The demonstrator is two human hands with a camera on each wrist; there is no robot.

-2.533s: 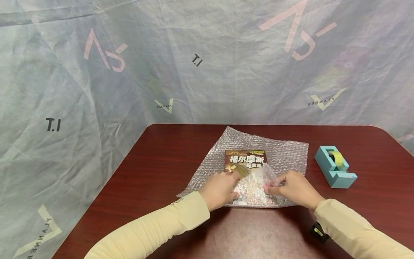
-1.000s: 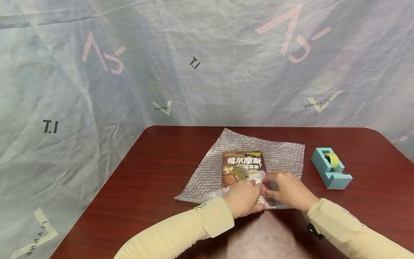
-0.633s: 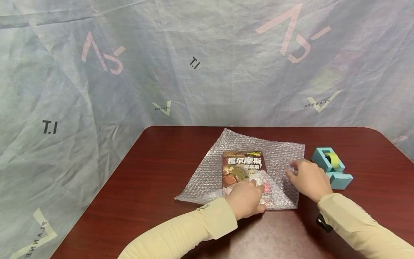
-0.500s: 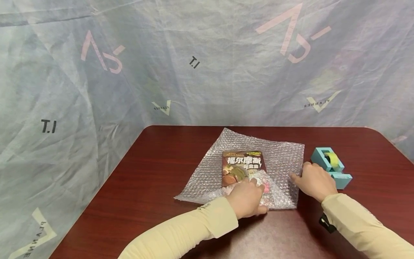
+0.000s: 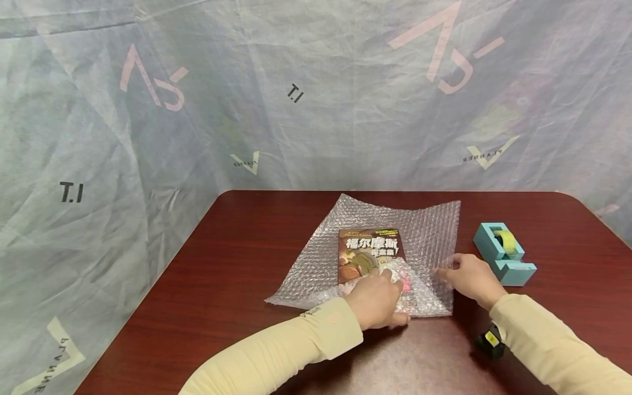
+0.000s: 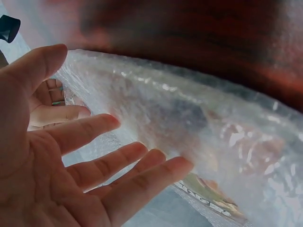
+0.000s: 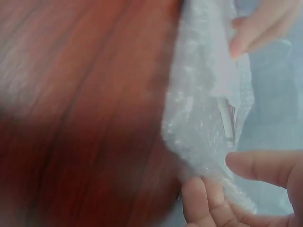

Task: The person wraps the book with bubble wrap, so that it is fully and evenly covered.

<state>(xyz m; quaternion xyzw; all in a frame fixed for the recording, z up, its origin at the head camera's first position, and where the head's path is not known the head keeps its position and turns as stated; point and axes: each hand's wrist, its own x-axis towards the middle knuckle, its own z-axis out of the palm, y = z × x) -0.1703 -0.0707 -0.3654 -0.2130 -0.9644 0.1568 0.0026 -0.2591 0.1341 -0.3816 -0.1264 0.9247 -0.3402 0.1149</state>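
Note:
A book [image 5: 371, 245] with a brown cover and large white characters lies face up on a sheet of bubble wrap [image 5: 316, 269]. The near part of the sheet is folded over the book's lower portion, where some pink shows through. My left hand [image 5: 375, 300] rests on this fold, its fingers fairly straight and their tips touching the plastic in the left wrist view. At the sheet's right edge, my right hand [image 5: 473, 278] holds the bubble wrap between thumb and fingers. In the right wrist view the wrap's edge [image 7: 208, 163] runs between them.
A light blue tape dispenser [image 5: 503, 255] with a yellow roll stands just right of the sheet. A small black object with a yellow-green patch [image 5: 491, 339] is by the right wrist. Behind the dark red table [image 5: 237, 241] hangs a grey printed cloth [image 5: 316, 109].
My right hand has left the near fold and moved right to the sheet's right edge, which has risen with its far corner. The left hand shifted right, then stayed on the fold.

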